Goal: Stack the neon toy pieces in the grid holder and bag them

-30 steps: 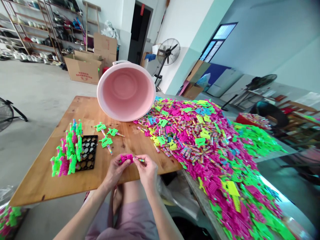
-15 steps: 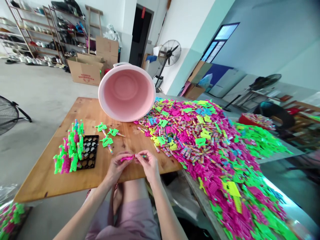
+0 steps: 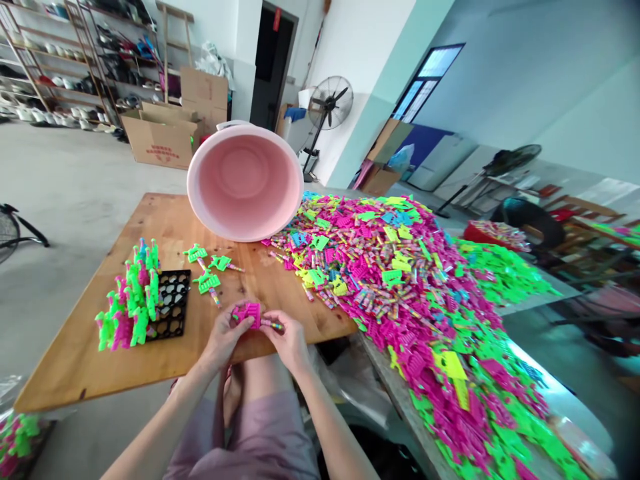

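My left hand (image 3: 225, 335) pinches a flat pink plastic toy piece (image 3: 253, 313) with slots in it, just above the wooden board's near edge. At its right side my right hand (image 3: 290, 340) grips a thin multicoloured wrapped tube (image 3: 271, 325), which meets the pink piece. Whether the tube is inside the piece I cannot tell. Beyond my hands lie several green toy pieces (image 3: 208, 282) with similar tubes attached. To the left, green and pink pieces (image 3: 131, 293) stand upright in a black tray with holes (image 3: 175, 303).
A pink tub (image 3: 245, 180) lies on its side at the back of the wooden board (image 3: 165, 363). A large heap of pink, green and yellow pieces with tubes (image 3: 380, 267) spreads rightward. Standing fans (image 3: 330, 103), cardboard boxes (image 3: 160, 137) and shoe racks (image 3: 55, 73) are farther off.
The pink piece has turned from edge-on to showing its flat slotted face. My right hand has shifted slightly down and left with the tube. The whole view has swung a little.
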Demonstrator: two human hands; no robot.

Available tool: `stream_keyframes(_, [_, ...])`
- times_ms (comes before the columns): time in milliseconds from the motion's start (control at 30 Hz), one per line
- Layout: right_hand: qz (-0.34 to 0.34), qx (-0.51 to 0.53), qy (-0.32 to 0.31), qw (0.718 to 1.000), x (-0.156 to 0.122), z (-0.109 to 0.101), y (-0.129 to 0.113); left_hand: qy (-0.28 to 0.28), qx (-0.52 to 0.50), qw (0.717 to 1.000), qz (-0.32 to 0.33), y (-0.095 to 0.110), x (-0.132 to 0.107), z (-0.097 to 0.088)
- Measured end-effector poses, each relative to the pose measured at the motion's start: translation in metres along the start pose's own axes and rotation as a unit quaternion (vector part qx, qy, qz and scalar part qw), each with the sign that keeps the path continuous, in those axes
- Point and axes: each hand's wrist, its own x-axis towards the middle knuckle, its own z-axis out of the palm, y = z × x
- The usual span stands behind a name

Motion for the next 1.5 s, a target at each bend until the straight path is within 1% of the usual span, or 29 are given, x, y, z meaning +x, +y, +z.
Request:
stream_keyframes(67, [-0.032,-0.016,-0.024,0.999,-0.001,-0.003,0.0,-0.008,0.004,1.0,-0.01,0.001,0.0,0.001])
stream_keyframes(100, [-0.041,-0.022,-0.026,0.999,-0.001,-0.004,0.0,-0.007,0.006,1.0,-0.011,0.001,0.0,0.001])
stream_keyframes(167, [-0.035,-0.018,0.002,0.999,-0.001,-0.007,-0.002,0.003,0.006,1.0,-0.011,0.003,0.0,0.001])
stream_keyframes(233, [-0.018,0.016,0.053,0.998,-0.001,-0.008,-0.006,0.007,0.004,1.0,-0.015,0.004,0.0,0.002])
stream_keyframes(267, [-0.009,0.038,0.068,0.997,0.0,-0.008,-0.009,0.004,0.004,1.0,-0.019,0.005,-0.001,0.002])
stream_keyframes(333, [0.001,0.055,0.068,0.996,0.001,-0.005,-0.012,-0.007,0.007,1.0,-0.025,0.006,-0.002,0.002])
stream_keyframes(433, [0.003,0.014,0.045,0.999,0.003,-0.003,-0.013,-0.014,0.012,0.999,-0.027,0.007,-0.002,0.003])
stream_keyframes(533, [-0.008,-0.015,0.017,1.0,0.004,-0.005,-0.01,-0.017,0.024,0.999,-0.026,0.007,-0.003,0.002])
stream_keyframes(633, [-0.031,-0.037,-0.006,0.999,0.006,-0.012,-0.009,-0.014,0.034,0.999,-0.021,0.005,-0.003,0.002])
stream_keyframes(800, [-0.064,-0.076,-0.079,0.992,0.014,-0.027,-0.018,-0.013,0.051,0.999,-0.011,0.006,-0.002,0.003])
stream_keyframes(933, [-0.111,-0.114,-0.101,0.982,0.017,-0.032,-0.024,-0.017,0.064,0.998,-0.011,0.009,-0.002,0.005])
stream_keyframes(1100, [-0.126,-0.166,-0.123,0.97,0.017,-0.033,-0.022,-0.028,0.077,0.996,-0.02,0.013,-0.003,0.006])
stream_keyframes(1167, [-0.138,-0.2,-0.13,0.961,0.016,-0.032,-0.021,-0.031,0.079,0.996,-0.022,0.014,-0.003,0.006])
stream_keyframes(1233, [-0.151,-0.258,-0.138,0.944,0.014,-0.031,-0.022,-0.035,0.08,0.996,-0.025,0.014,-0.003,0.007])
stream_keyframes(1367, [-0.192,-0.409,-0.142,0.881,0.011,-0.025,-0.02,-0.032,0.08,0.996,-0.028,0.013,-0.003,0.006])
stream_keyframes(1433, [-0.207,-0.46,-0.137,0.852,0.011,-0.021,-0.017,-0.023,0.079,0.996,-0.029,0.012,-0.003,0.006])
stream_keyframes(1500, [-0.216,-0.496,-0.137,0.83,0.013,-0.019,-0.014,-0.013,0.077,0.997,-0.03,0.011,-0.002,0.005])
